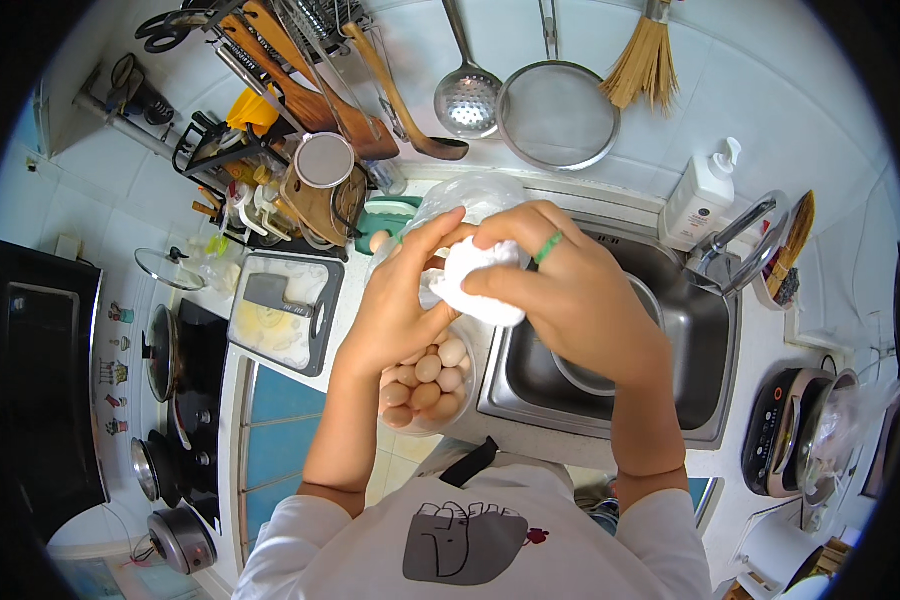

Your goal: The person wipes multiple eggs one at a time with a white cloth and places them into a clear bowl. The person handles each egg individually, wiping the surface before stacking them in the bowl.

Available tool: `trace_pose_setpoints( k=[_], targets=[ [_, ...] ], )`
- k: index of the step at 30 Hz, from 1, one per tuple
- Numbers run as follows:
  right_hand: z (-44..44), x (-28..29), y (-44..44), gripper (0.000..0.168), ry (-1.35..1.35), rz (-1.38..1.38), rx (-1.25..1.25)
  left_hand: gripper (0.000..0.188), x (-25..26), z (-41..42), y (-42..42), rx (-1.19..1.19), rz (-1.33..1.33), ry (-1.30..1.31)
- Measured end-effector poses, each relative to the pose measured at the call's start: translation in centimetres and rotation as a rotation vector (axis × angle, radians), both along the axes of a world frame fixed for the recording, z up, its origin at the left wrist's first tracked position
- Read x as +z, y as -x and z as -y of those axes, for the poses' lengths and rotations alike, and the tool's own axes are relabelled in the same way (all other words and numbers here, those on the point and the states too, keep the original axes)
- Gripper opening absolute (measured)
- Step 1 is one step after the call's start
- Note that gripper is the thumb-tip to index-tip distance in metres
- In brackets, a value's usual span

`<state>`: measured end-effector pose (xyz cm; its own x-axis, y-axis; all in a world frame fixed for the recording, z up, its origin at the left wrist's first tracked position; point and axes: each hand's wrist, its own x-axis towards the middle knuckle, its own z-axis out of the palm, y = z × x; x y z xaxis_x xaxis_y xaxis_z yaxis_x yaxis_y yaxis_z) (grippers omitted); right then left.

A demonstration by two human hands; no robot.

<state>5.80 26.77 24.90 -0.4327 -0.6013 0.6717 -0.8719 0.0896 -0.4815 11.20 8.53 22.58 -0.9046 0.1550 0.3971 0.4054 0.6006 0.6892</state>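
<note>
My right hand (562, 285), with a green ring on one finger, grips a bunched white cloth or paper (482, 281). Beside it, my left hand (405, 292) has its fingers curved around the left side of the white bundle; whether it holds something behind is hidden. Just beyond both hands lies a clear plastic bag (469, 196). Below my left wrist stands a round clear container of brown eggs (427, 379) near the counter's front edge. One more egg (379, 241) rests by a green holder (390, 219) left of the bag.
On the right is a steel sink (690, 352) with a metal bowl (649, 300) inside and a faucet (727, 255) behind. A cutting board (326, 330) bearing a cleaver (274, 291) lies left. Utensils, a skimmer (469, 101) and a strainer (559, 112) hang over the counter.
</note>
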Motion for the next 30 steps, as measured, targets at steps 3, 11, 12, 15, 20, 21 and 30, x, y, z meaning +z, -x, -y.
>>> trace_pose_setpoints(
  k=[3,11,12,15,20,21,30],
  targets=[
    [-1.4,-1.2,1.3,0.023,-0.042,0.112,-0.071,0.071,0.6,-0.2,-0.2,-0.033,0.021,-0.065],
    [-0.9,-1.8,2.7,0.032,0.373,0.394,0.229,0.064,-1.9,-0.9,-0.2,-0.193,0.158,-0.773],
    [-0.4,-1.5,2.7,0.033,0.295,0.302,0.154,0.064,-2.3,-1.1,-0.2,-0.189,0.163,-0.852],
    [0.9,-1.3,1.5,0.031,0.314,0.341,0.13,0.065,-2.6,-1.7,0.2,-0.134,0.159,-1.018],
    [1.2,-1.7,1.0,0.03,0.321,0.288,0.054,0.065,-2.7,-2.5,0.4,-0.184,0.183,-1.163],
    [1.3,-2.0,0.8,0.03,0.333,0.288,0.044,0.065,-2.8,-2.6,0.4,-0.2,0.205,-1.216],
    [2.2,-4.9,-2.7,0.036,0.493,0.223,-0.161,0.057,-3.5,-3.9,0.1,-0.241,0.282,-1.525]
  ],
)
